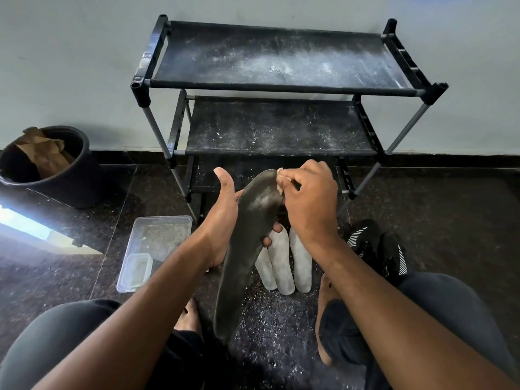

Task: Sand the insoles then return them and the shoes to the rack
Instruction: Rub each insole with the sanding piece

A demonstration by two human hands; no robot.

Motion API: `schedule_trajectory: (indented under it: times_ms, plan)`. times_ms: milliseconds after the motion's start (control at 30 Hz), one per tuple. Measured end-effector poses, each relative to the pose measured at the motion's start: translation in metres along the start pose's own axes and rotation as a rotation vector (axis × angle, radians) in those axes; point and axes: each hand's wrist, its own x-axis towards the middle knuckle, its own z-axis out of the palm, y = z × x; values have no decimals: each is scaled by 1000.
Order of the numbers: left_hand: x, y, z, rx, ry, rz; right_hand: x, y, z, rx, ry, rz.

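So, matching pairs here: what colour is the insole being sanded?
Dark grey insole, seen in the head view, unlike the pale ones on the floor.

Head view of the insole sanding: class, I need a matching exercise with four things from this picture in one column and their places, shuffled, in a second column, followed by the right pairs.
Things
1. dark insole
2. pale insoles
3. black bucket
4. black shoes

Places
A. on the floor left of the rack, brown paper inside
B. lying side by side on the floor under the hands
C. held in the left hand while the right hand presses sandpaper to its far end
D. on the floor by the right knee

Pairs: 1-C, 2-B, 3-A, 4-D
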Motion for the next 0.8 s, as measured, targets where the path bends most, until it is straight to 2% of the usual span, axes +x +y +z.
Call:
schedule_trajectory:
  times_ms: [100,267,400,533,667,800]
  plan:
    - [0,-1,1,-43,9,0,-11,-7,5,-3,-61,-97]
    - [-1,-2,3,22,-25,1,-2,-3,2,32,0,-26]
    - [-1,-3,5,-10,12,-21,-8,-7,8,-4,-57,-176]
    - [0,-5,6,22,-20,-11,-1,-1,5,8,-6,-67]
    - [1,-6,5,19,51,-31,-15,-14,9,-17,-60,-245]
    - [3,-7,-3,88,194,-45,-25,-23,17,67,-157,-333]
